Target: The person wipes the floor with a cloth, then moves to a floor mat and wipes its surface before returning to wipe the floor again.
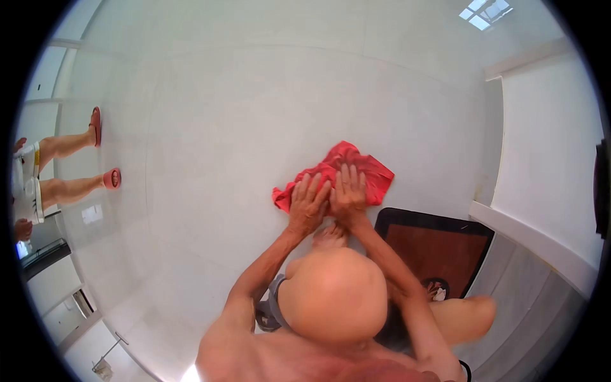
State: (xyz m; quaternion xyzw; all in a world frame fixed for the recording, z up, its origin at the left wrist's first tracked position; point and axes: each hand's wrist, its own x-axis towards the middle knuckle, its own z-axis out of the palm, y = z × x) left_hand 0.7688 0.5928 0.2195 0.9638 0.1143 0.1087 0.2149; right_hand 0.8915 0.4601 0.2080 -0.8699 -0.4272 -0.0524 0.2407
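While left hand (309, 205) and right hand (349, 191) press down (grip wide), the red cloth (372, 173) runs left-right.

Home interior, by doorway: glossy white tiled floor (223, 127), brown doormat (445, 248) with dark border beside raised white sill (534, 237), plain white wall panel (547, 134) above; bystander's bare legs in red house slippers (112, 178) at left; white cabinet fronts (51, 286) lower left.

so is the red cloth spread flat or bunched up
Bunched up: red cloth lies crumpled on the floor under the left hand and right hand.
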